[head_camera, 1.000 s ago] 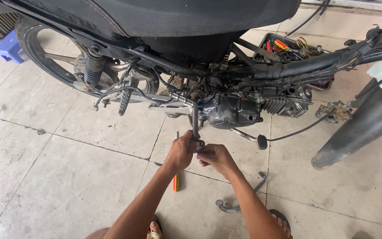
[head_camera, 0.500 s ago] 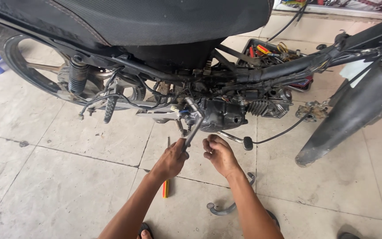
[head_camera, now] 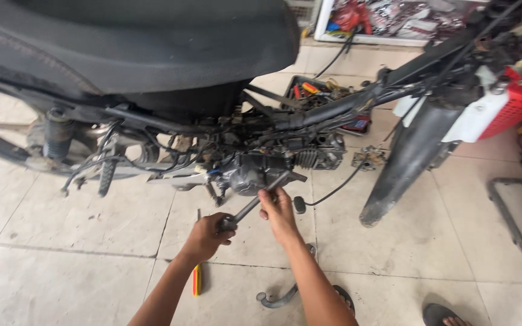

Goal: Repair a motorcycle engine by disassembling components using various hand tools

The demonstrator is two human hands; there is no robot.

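While the long wrench [head_camera: 254, 204] stood nearly upright a second ago, it now slants from the engine [head_camera: 255, 170] down to the left hand [head_camera: 208, 234], which is closed round its lower end. The right hand [head_camera: 278, 211] has moved up, fingers curled on the shaft near the engine, steadying the turn. A yellow screwdriver [head_camera: 196, 279] lies on the floor [head_camera: 80, 265].

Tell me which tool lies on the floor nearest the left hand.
The yellow-and-red handled screwdriver, lying on the tile just below the left hand. The curved metal lever lies farther right, below the right forearm.
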